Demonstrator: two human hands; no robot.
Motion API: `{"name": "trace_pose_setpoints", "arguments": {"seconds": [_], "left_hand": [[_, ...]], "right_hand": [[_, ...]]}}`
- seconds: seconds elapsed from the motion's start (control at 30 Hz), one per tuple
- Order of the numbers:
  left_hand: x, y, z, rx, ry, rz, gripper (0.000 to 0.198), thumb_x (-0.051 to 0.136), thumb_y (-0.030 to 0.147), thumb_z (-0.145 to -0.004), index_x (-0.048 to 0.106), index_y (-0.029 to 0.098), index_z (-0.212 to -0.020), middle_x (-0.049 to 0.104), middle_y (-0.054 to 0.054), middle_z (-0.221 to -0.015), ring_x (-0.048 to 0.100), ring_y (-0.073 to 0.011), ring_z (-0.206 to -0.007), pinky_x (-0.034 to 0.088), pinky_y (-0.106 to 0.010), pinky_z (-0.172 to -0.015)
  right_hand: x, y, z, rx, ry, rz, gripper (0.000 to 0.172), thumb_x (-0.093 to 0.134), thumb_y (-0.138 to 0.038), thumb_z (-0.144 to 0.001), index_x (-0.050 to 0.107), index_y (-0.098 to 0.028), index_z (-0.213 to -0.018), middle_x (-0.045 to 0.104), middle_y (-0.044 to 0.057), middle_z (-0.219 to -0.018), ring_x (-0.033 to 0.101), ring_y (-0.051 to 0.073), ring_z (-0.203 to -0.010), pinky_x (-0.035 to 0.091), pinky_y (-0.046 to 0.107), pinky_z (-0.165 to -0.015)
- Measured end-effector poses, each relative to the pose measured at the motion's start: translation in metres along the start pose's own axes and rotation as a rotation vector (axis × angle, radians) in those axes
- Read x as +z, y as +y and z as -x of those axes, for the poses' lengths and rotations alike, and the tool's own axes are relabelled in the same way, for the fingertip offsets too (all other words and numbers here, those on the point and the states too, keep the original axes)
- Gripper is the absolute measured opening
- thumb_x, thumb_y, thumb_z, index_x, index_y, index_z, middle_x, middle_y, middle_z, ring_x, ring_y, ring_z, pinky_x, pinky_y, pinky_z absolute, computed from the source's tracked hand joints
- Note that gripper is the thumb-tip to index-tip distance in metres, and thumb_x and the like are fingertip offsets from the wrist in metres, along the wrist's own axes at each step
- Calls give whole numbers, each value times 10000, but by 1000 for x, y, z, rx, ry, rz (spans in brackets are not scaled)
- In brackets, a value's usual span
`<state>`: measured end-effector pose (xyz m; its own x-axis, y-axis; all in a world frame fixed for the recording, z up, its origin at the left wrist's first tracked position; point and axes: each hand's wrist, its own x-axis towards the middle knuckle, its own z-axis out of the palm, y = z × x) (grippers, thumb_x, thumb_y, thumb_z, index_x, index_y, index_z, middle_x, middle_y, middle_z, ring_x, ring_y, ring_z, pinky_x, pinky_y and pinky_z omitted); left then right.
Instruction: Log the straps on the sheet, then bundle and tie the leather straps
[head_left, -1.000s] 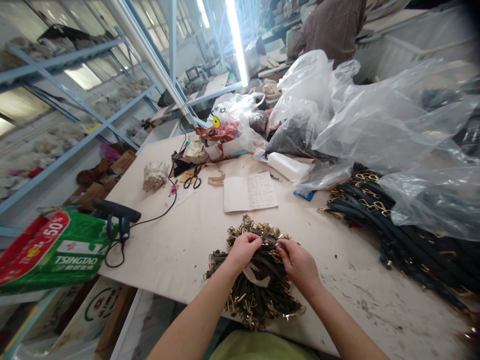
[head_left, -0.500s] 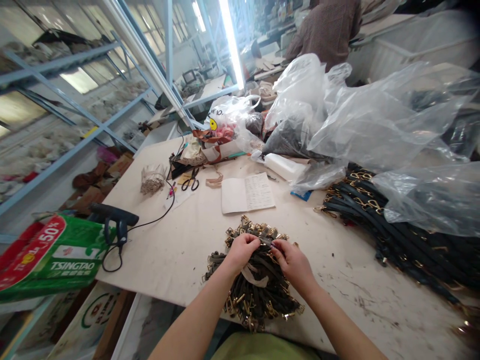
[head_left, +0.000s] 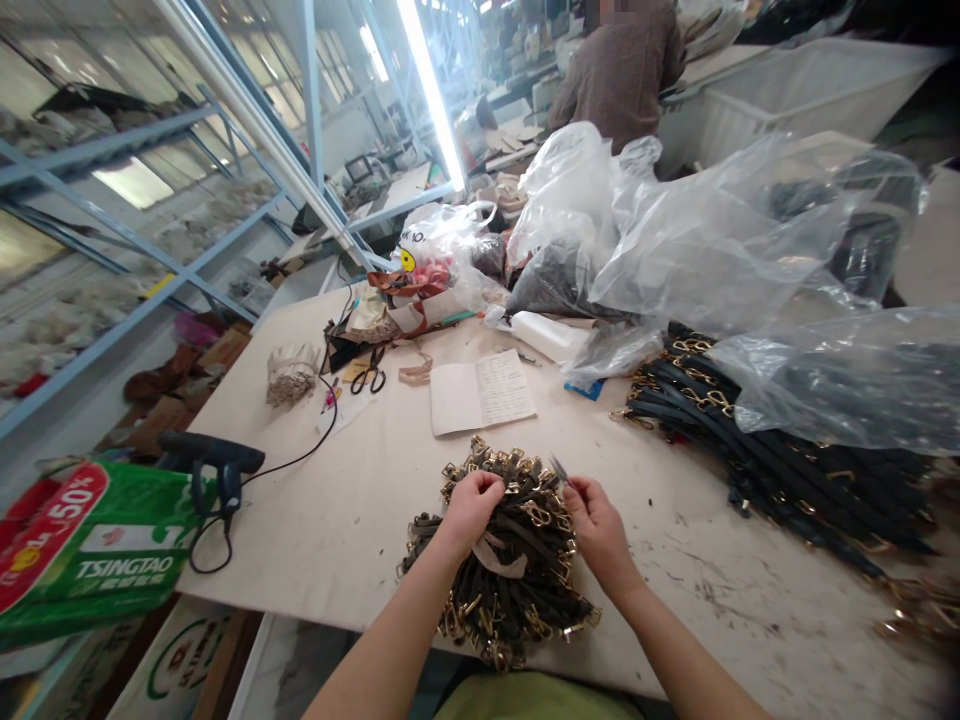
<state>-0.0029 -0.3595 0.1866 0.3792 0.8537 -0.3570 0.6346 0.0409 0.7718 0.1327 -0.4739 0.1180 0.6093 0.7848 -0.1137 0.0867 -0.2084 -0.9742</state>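
Note:
A bundle of dark straps with gold metal buckles and clasps (head_left: pixel 517 600) lies at the table's near edge, with a pale strip (head_left: pixel 499 562) across its middle. My left hand (head_left: pixel 474 505) is closed in a pinch over the top of the bundle, on one of the dark straps; the fingertips partly hide it. Just right of the bundle, my right hand (head_left: pixel 600 525) is closed around small pointed snips (head_left: pixel 559 470). Their grey tips point up and left, and the handle is hidden in the fingers.
An open notebook (head_left: pixel 484 393) lies beyond the bundle, with black scissors (head_left: pixel 368 372) to its left. A corded dark tool (head_left: pixel 212 455) sits at the left edge. Black straps (head_left: pixel 720 420) and clear plastic bags (head_left: pixel 697 240) cover the right. A person (head_left: pixel 622 75) is farther back.
My hands have come apart: the right has drawn away from the strap to the right, and the snips' tips now show. The left still pinches above the bundle. The view has shifted slightly.

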Motion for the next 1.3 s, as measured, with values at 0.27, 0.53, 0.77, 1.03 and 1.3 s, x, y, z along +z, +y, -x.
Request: {"name": "trace_pose_setpoints", "arguments": {"seconds": [0.27,0.53,0.77,1.03,1.3], "left_hand": [[17,11,0,333,107,-520,145,456,159,-781,573,169,-865,588,-37,-854,538,-160,-804,431,-303,-758],[48,37,-1,549,-59,-1015,129,593,307,-771,667,240,-854,559,-39,-1138,470,-242,-1063,372,-419,-907],[45,44,9,528,-311,-1073,152,673,299,-692,682,254,-837,529,-55,-1204,435,-277,-1142,345,-460,-951],[42,38,17,556,-341,-1044,166,660,358,-705,692,249,-825,491,-70,-1277,376,-293,-1217,304,-474,-997],[43,29,9,516,-246,-914,167,562,174,-728,629,200,-879,537,-52,-1218,451,-224,-1146,349,-403,-996]], "right_hand": [[-31,40,17,218,116,-134,434,403,-565,-799,497,-179,-975,574,32,-775,541,178,-741,423,327,-722],[-40,53,24,221,109,-176,424,432,-548,-786,508,-172,-969,595,56,-835,546,199,-785,426,353,-764],[-56,56,27,234,138,-153,434,444,-541,-777,523,-161,-973,604,69,-829,550,204,-774,435,360,-760],[-63,60,23,261,115,-170,456,433,-559,-774,518,-161,-980,603,59,-809,550,196,-770,430,342,-757],[-60,59,10,248,90,-204,470,444,-566,-770,517,-156,-986,598,47,-772,551,192,-752,428,327,-726]]}}
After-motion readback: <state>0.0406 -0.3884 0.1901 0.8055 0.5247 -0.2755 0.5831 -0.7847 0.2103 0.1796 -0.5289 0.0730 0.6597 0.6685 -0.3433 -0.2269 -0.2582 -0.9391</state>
